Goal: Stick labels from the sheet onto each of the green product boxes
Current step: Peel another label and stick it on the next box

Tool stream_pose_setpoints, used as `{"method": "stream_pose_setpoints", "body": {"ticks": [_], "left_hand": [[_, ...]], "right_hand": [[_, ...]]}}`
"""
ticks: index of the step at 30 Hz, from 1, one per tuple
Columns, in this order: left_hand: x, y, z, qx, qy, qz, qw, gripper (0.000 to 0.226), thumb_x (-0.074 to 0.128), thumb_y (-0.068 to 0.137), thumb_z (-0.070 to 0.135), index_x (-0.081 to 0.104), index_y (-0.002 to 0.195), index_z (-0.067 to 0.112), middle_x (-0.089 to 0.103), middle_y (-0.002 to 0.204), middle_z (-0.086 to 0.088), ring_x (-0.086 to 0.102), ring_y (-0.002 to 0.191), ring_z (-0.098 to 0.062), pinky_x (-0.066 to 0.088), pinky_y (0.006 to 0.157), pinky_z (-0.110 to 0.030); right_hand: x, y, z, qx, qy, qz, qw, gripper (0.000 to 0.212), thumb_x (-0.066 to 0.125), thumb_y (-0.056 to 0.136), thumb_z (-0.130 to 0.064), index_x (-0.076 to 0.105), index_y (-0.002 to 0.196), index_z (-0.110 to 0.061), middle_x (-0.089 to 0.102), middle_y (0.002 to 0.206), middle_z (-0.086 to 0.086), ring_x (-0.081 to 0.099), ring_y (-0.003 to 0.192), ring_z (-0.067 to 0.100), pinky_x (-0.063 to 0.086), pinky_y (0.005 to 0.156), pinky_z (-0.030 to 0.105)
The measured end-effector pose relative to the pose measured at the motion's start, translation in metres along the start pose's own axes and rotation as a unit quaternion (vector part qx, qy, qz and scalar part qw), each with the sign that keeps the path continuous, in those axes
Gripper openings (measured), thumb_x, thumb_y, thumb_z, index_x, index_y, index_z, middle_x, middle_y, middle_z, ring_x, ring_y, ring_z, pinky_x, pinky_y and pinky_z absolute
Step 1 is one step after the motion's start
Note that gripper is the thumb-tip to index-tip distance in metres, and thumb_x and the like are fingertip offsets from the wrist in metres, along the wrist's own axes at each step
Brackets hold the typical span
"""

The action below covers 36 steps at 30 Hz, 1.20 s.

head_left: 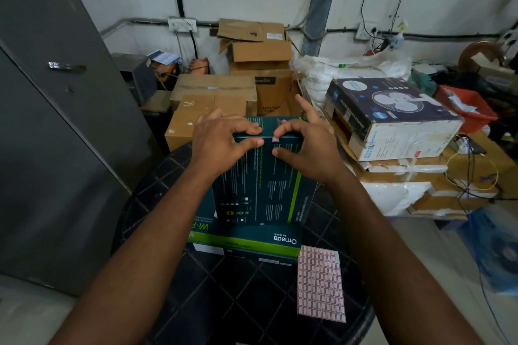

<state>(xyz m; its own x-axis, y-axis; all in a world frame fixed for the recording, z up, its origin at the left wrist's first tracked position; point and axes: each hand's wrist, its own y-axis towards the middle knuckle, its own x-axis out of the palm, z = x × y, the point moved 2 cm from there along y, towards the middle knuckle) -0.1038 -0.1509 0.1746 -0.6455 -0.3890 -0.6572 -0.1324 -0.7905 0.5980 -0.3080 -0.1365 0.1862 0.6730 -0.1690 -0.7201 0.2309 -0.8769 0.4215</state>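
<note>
A dark green product box [260, 182] stands tilted on top of a second green box [246, 238] marked Omada, on a black round table [252, 302]. My left hand [221, 140] grips the upper box's top edge, fingers curled over it. My right hand [302, 143] grips the same edge beside it, its fingertips at a small red-bordered label [276, 139] stuck near that edge, index finger raised. The label sheet [319, 286], a grid of red-bordered labels, lies on the table at the right of the lower box.
Brown cartons [213, 92] are stacked behind the table. A fan box [392, 115] on more cartons and white packing stands at the right, with cables and a red tray [468, 109]. A grey metal cabinet [56, 120] fills the left.
</note>
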Motion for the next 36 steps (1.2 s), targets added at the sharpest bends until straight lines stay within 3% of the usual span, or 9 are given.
{"method": "stream_pose_setpoints", "body": {"ticks": [8,18,24,32,36], "left_hand": [[-0.001,0.000,0.001,-0.005,-0.008,0.001,1.000,0.021,0.083,0.074,0.046,0.078,0.092,0.037,0.076,0.101,0.017,0.056,0.089,-0.016,0.047,0.080,-0.046],[0.000,0.000,0.000,-0.006,-0.006,-0.003,1.000,0.023,0.081,0.075,0.048,0.077,0.096,0.039,0.075,0.103,0.019,0.055,0.090,-0.016,0.045,0.082,-0.046],[0.001,0.002,-0.002,0.004,-0.005,-0.001,1.000,0.024,0.079,0.074,0.050,0.077,0.096,0.039,0.075,0.102,0.020,0.056,0.091,-0.015,0.045,0.082,-0.044],[0.000,0.004,-0.002,-0.001,-0.002,-0.001,1.000,0.023,0.080,0.074,0.049,0.077,0.095,0.039,0.075,0.101,0.020,0.056,0.092,-0.015,0.043,0.084,-0.043],[0.002,0.001,-0.004,0.000,-0.004,-0.001,1.000,0.024,0.079,0.074,0.051,0.077,0.095,0.040,0.074,0.101,0.021,0.054,0.090,-0.014,0.045,0.082,-0.044]], "right_hand": [[0.005,0.002,-0.001,0.016,-0.011,0.051,0.999,0.015,0.080,0.081,-0.033,0.070,0.091,-0.032,0.039,0.158,-0.004,0.030,0.148,0.004,0.016,0.115,0.036],[0.014,0.004,-0.001,0.040,-0.014,0.087,0.995,0.015,0.076,0.085,-0.032,0.062,0.083,-0.038,0.055,0.144,-0.008,0.031,0.145,-0.002,0.017,0.119,0.046],[0.013,0.009,-0.001,0.065,-0.030,0.059,0.996,0.013,0.070,0.089,-0.034,0.060,0.086,-0.040,0.047,0.152,-0.008,0.021,0.134,-0.016,0.012,0.121,0.046],[0.009,0.009,-0.004,0.065,-0.022,0.047,0.997,0.012,0.071,0.090,-0.031,0.062,0.085,-0.038,0.044,0.153,-0.007,0.029,0.144,-0.002,0.013,0.121,0.049],[0.011,0.011,-0.005,0.088,-0.013,0.085,0.992,0.014,0.075,0.085,-0.032,0.063,0.089,-0.038,0.049,0.148,-0.006,0.039,0.141,0.004,0.024,0.118,0.048]]}}
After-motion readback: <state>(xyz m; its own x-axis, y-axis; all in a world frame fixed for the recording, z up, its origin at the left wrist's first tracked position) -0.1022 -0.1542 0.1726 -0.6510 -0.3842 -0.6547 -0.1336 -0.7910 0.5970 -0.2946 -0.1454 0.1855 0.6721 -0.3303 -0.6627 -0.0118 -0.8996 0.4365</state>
